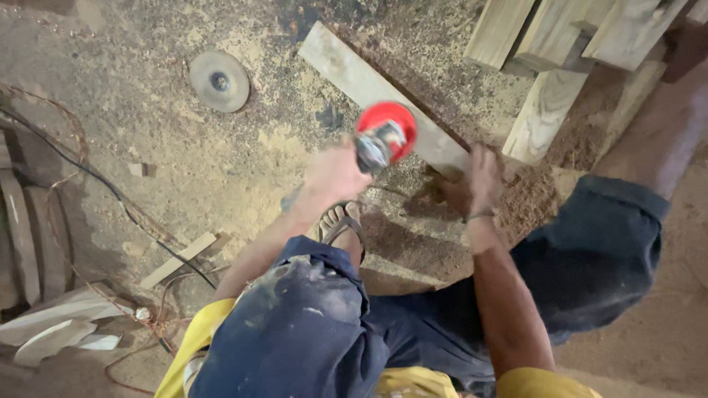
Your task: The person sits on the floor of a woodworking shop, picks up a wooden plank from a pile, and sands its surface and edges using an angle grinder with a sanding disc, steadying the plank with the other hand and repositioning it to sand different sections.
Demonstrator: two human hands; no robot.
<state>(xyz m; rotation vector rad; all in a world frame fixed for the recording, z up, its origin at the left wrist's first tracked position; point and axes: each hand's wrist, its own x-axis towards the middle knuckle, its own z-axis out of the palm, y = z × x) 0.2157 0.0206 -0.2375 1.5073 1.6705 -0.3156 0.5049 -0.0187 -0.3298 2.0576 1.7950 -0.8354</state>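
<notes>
red-capped grinder [385,136] over pale plank [383,96]

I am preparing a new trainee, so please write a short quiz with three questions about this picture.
1. True or false: the left hand holds a power tool with a red round guard.
2. What does the right hand rest on?
A. the loose grey disc
B. the end of the long wooden plank
C. the black cable
3. What covers the floor around the plank?

Key
1. True.
2. B. The right hand presses on the near end of the plank.
3. Sawdust, thick and reddish near the stacked timber.
</notes>
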